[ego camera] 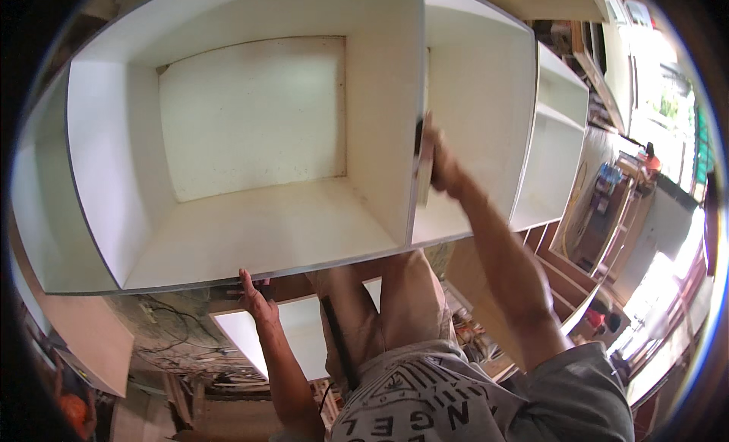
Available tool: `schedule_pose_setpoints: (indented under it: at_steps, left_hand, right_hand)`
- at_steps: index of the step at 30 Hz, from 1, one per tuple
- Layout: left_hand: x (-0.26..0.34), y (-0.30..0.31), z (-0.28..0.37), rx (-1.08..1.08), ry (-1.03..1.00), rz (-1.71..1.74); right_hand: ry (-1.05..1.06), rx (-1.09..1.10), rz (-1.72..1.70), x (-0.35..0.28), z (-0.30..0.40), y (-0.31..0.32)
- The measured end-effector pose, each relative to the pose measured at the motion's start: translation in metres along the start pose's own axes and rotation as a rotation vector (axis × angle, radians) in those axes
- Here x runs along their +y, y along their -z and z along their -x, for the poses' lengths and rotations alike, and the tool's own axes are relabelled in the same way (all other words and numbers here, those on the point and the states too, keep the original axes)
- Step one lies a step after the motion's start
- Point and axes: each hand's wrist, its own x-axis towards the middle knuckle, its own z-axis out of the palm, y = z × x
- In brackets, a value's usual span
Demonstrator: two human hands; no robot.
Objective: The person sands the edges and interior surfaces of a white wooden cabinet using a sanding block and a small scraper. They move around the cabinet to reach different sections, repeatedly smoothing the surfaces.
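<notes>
A large white cabinet carcass (263, 228) lies before me, its open compartments facing up at me and its front edges grey. My right hand (441, 157) grips a blurred, block-like tool (425, 180) with a dark part, held against the front edge of an upright divider (417, 214). Motion blur hides what kind of tool it is. Lower left, my left hand (259, 305) rests at the cabinet's near edge, its thumb up over the rim and its other fingers partly hidden below.
Below the cabinet stand a white panel (302, 334) and a brown board (97, 339), with cables (171, 322) on the floor. A wooden frame (598, 231) is at the right. Two other people (595, 319) appear small, one right and one lower left (74, 408).
</notes>
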Motion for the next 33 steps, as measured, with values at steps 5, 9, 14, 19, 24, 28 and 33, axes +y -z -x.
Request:
schedule_pose_setpoints:
  at_steps: [5, 9, 14, 19, 24, 28, 33]
  left_hand:
    - [-0.006, 0.012, -0.023, -0.173, -0.018, 0.112]
    - [0.002, 0.016, -0.004, -0.069, -0.030, 0.027]
    - [0.010, 0.015, 0.052, -0.013, -0.442, -0.451]
    - [0.044, -0.027, 0.071, -0.380, -1.316, -1.261]
    - [0.058, -0.038, 0.051, -0.460, -1.028, -1.760]
    - [0.077, -0.012, 0.035, -0.710, -1.190, -1.912]
    - [0.141, -0.005, 0.028, -0.830, -1.113, -1.681]
  right_hand:
    - [0.079, 0.116, 0.159, 0.126, 0.131, -0.015]
    - [-0.256, -0.013, 0.136, 0.106, 0.184, 0.046]
    - [0.044, 0.318, 0.520, 0.078, 0.221, 0.092]
    - [0.314, 0.299, 0.664, 0.093, 0.238, 0.097]
    - [0.238, 0.135, 0.826, 0.075, 0.252, 0.011]
    - [0.202, 0.118, 1.000, 0.085, 0.250, -0.071]
    - [0.021, 0.297, 0.971, 0.132, 0.223, -0.106]
